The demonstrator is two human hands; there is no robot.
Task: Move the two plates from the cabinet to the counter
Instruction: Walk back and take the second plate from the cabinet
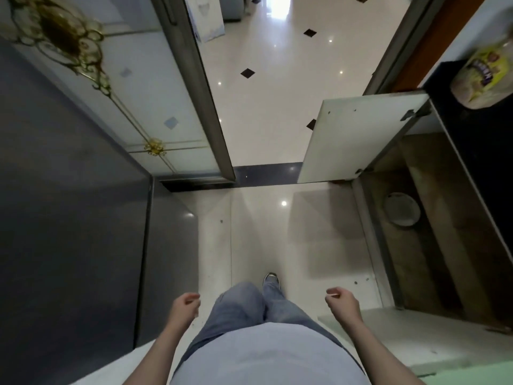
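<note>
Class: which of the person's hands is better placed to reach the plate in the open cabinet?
Probably the right hand: the plate and open cabinet lie on its side; the left hand hangs across the body.

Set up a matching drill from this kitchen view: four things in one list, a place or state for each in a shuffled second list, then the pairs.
Things:
1. plate
2. cabinet door
3. plastic jar
4. left hand

Places or states:
A. on the dark counter
B. swung open over the floor
C. empty, fingers loosely curled
D. inside the open cabinet, on its shelf

Pairs: 1-D, 2-B, 3-A, 4-C
</note>
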